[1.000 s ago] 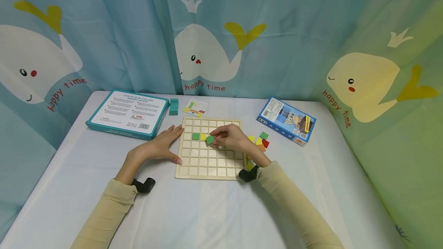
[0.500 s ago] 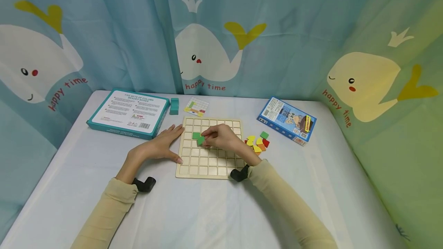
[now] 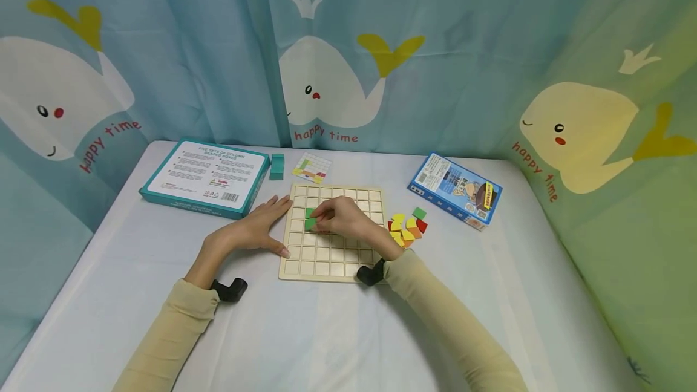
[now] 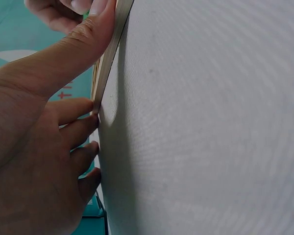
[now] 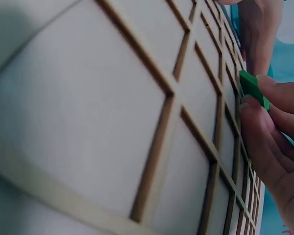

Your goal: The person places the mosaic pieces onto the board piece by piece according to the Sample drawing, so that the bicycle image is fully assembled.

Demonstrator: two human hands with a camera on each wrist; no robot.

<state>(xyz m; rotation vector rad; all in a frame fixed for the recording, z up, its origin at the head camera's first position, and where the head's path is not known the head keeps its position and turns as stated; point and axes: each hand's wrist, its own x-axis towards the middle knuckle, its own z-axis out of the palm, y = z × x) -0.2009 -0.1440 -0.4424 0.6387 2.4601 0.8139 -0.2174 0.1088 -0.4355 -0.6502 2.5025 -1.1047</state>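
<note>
A wooden grid board lies flat on the table. My left hand rests along its left edge, fingers spread, with thumb and fingertips touching the rim. Over the board's upper left part, my right hand pinches a green square tile between thumb and fingers. This tile is close to the grid, just below another green tile lying in a cell; whether it touches the board I cannot tell. My right fingers hide the cells beside them. Right of the board lie loose yellow tiles, with red, orange and green ones.
A printed pattern card lies behind the board. Left of the card are small teal blocks and a flat teal box. A blue box sits at the back right. A whale-print curtain hangs behind the table.
My right hand has moved left across the board with the green tile, to just below the placed green tile. It now covers the yellow tile seen earlier. My left hand stays at the rim.
</note>
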